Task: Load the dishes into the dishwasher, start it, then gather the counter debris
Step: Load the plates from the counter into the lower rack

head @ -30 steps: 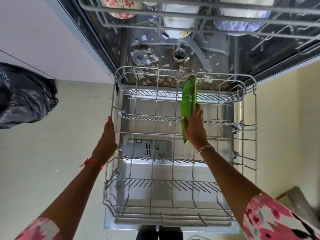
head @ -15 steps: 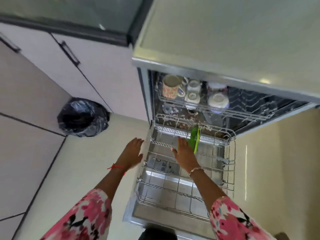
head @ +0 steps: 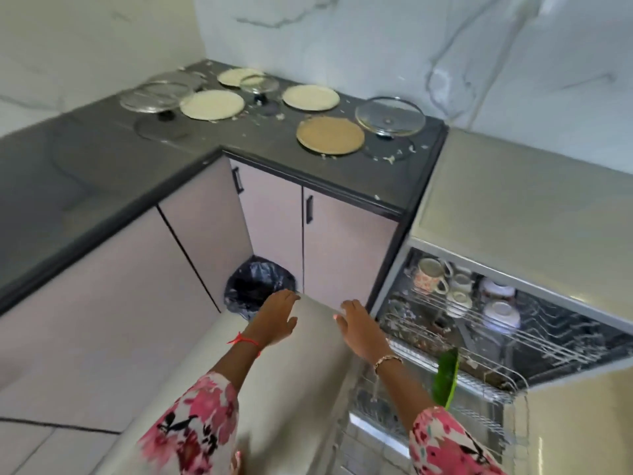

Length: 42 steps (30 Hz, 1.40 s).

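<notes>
"Green oval plate (head: 445,380): where does it sit?"

"On edge in the lower wire rack (head: 493,395) of the open dishwasher (head: 507,214). It is beside the right forearm, behind and to the right of the right hand (head: 359,332), and clear of its fingers."

"So that hand has let go?"

"Yes. A second ago its fingers were curled round the plate's rim. Now they are straight and spread, with nothing in them."

"And the left hand (head: 279,315)?"

"It was resting on the rack's left rim. Now it is off the rack, level with the right hand and just to its left. Its fingers are loosely extended and hold nothing."

"What lies beyond the hands?"

"A black bin bag (head: 255,286) sits on the floor just past the left fingertips. Farther ahead and higher, newly in view, is a dark grey counter (head: 308,166). It carries cream round plates (head: 212,104), a brown round plate (head: 330,135), glass lids (head: 389,115) and pale scraps (head: 388,160) scattered among them."

"And to the right of the right hand?"

"The upper wire rack (head: 534,341), with a floral mug (head: 428,275) and white bowls (head: 501,313), loaded as it was a second ago."
</notes>
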### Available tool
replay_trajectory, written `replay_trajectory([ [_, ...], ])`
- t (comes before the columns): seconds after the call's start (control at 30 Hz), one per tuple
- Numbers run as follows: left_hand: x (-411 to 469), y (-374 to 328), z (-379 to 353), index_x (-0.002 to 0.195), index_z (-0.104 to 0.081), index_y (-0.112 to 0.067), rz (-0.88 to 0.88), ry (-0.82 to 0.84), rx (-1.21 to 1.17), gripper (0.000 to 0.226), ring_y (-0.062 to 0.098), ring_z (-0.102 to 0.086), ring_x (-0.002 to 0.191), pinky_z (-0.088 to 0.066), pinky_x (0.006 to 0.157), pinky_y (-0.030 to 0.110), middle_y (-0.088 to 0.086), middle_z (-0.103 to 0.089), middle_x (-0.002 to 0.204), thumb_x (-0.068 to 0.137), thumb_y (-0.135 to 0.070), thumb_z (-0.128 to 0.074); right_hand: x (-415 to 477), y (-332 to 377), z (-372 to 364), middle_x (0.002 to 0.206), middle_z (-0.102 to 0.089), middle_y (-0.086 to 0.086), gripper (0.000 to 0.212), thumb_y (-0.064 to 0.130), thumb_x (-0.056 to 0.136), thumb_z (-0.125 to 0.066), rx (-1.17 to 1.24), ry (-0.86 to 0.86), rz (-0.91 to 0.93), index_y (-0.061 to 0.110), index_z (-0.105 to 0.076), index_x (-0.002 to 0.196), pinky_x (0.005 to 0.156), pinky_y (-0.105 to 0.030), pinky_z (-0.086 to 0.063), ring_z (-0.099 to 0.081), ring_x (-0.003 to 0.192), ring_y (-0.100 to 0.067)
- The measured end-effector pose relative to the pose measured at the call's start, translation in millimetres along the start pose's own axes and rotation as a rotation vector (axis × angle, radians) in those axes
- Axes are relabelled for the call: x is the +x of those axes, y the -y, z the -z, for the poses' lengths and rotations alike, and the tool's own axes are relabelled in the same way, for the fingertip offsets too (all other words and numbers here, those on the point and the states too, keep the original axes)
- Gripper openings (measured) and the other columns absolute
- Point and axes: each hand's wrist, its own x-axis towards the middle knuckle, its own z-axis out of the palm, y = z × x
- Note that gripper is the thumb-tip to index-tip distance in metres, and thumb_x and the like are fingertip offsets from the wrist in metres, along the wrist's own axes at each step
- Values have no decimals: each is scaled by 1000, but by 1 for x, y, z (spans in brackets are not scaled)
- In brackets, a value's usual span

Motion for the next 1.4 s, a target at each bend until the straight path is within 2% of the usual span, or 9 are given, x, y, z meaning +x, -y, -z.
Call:
replay_trajectory([
  [0.3,51,126,115,127,-48,-3,-51,-73,2,40,27,-41,126,-26,107,28,13,-50,132,87,-9,-52,104,118,31,119,-51,-12,31,21,99,-38,116,-221,-94,1,-51,118,92,-36,-41,-50,111,-28],
  [0.5,125,165,166,127,-48,-1,-64,-169,-58,39,28,-39,127,-26,107,30,15,-49,132,88,-7,-53,190,141,87,85,-57,-13,24,22,96,-42,303,-476,-193,6,-54,82,67,-30,-36,-53,78,-27],
  [0.63,183,178,183,125,-49,-1,-99,-192,-61,38,27,-42,126,-28,106,30,14,-50,131,89,-8,-53,249,133,121,90,-62,-21,29,21,96,-44,393,-583,-282,-3,-57,89,68,-32,-35,-53,79,-29],
  [0.77,260,181,200,122,-52,1,-104,-226,-112,35,29,-47,121,-32,104,31,16,-54,126,89,-8,-54,318,111,150,103,-60,-23,30,20,96,-44,469,-652,-379,-7,-54,102,80,-37,-39,-53,99,-34],
  [1.0,414,163,240,116,-57,6,1,-234,-252,31,33,-54,111,-37,97,33,23,-59,117,87,-7,-56,433,65,201,130,-44,-24,41,19,92,-47,497,-594,-594,-6,-41,124,92,-40,-40,-47,116,-39],
  [1.13,490,155,259,110,-61,4,121,-251,-362,26,31,-59,99,-42,89,32,21,-64,107,88,-10,-57,477,42,219,134,-39,-24,50,25,91,-52,453,-534,-740,-4,-35,128,97,-43,-38,-42,121,-40],
  [1.27,556,151,270,64,-54,-5,227,-225,-419,28,15,-52,56,-42,61,26,16,-50,64,88,-18,-59,504,21,220,132,-39,-24,58,29,90,-57,383,-474,-818,-5,-33,129,95,-44,-40,-45,119,-39],
  [1.33,585,150,275,69,-54,-3,339,-188,-611,26,8,-47,41,-37,39,14,14,-50,65,89,-20,-59,513,13,221,130,-43,-24,56,27,88,-59,380,-467,-859,-6,-36,128,93,-42,-42,-47,117,-39],
  [1.4,610,151,278,90,-58,4,444,-167,-793,26,14,-50,49,-36,32,11,15,-57,73,89,-22,-59,520,7,223,126,-48,-23,47,22,89,-58,401,-491,-889,-5,-43,124,87,-40,-43,-50,113,-39],
])
